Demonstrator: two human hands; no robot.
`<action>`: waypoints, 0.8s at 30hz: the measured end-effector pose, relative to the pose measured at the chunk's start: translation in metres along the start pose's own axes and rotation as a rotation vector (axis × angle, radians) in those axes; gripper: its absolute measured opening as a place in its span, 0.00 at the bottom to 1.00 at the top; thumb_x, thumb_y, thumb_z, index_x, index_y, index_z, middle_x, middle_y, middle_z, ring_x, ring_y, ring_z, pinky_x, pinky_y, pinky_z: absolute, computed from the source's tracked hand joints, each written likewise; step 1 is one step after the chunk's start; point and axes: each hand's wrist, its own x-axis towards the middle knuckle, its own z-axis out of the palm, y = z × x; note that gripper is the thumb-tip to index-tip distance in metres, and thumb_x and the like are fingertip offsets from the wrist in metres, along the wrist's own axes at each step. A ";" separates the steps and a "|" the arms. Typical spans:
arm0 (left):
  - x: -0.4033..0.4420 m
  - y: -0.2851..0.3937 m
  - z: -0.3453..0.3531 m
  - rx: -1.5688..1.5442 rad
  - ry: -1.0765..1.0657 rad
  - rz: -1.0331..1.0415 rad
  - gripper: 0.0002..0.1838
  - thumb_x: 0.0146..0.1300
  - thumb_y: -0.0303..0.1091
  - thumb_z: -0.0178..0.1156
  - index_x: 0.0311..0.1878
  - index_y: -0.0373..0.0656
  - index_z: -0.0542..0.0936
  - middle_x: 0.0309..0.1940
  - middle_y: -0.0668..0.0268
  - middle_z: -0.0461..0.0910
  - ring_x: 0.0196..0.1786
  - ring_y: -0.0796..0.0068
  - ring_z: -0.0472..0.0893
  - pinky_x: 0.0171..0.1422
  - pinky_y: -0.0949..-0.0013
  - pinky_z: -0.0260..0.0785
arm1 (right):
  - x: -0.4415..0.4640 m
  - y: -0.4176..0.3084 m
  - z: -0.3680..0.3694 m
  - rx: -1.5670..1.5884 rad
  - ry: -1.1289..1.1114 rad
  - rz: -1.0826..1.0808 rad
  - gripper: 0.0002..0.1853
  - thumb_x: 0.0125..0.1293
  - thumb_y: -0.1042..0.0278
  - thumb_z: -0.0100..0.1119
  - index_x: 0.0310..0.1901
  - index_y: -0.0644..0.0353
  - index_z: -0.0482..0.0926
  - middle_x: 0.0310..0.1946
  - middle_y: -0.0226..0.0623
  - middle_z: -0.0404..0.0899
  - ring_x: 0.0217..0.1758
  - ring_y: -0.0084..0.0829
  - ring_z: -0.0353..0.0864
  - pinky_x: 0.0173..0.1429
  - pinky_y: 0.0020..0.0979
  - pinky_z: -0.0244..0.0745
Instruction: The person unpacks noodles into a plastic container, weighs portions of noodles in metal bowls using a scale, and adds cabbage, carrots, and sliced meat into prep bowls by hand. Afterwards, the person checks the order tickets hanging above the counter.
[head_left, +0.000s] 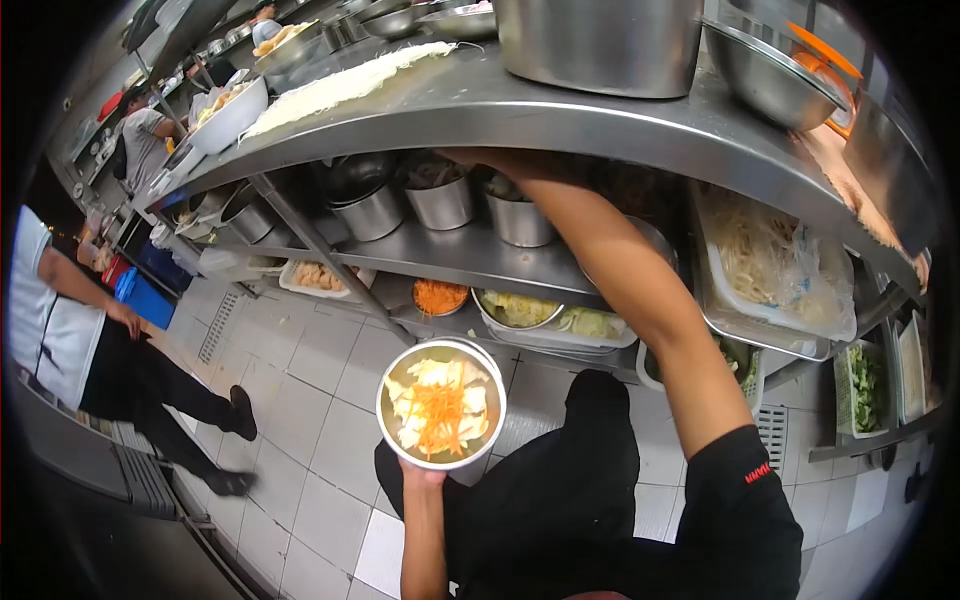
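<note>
My left hand [424,476] is closed on a round metal bowl [482,440], gripping it from below at the near side. Pale, leafy-looking pieces [405,385] lie in the bowl, with shredded carrot [440,412] heaped in the middle. My right arm stretches forward beneath the steel counter top. Only part of my right hand [488,157] shows in the shadow under the counter edge, and its fingers are hidden. Close to it on the shelf stand a steel pot [440,205] and another steel pot [522,222].
A lower shelf bears shredded carrot [440,295] and chopped cabbage [515,308]. Bean sprouts [750,250] fill a tray at right. On the counter [450,105] are thin white noodles [340,90] and a large steel container [600,45]. Another person [75,310] stands at left.
</note>
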 end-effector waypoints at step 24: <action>0.084 0.029 0.046 0.003 -0.236 -0.214 0.37 0.61 0.64 0.40 0.66 0.50 0.63 0.65 0.58 0.64 0.65 0.51 0.65 0.61 0.38 0.60 | -0.067 -0.160 0.014 0.273 -0.815 0.046 0.27 0.60 0.53 0.61 0.54 0.66 0.73 0.35 0.42 0.78 0.27 0.29 0.80 0.26 0.28 0.80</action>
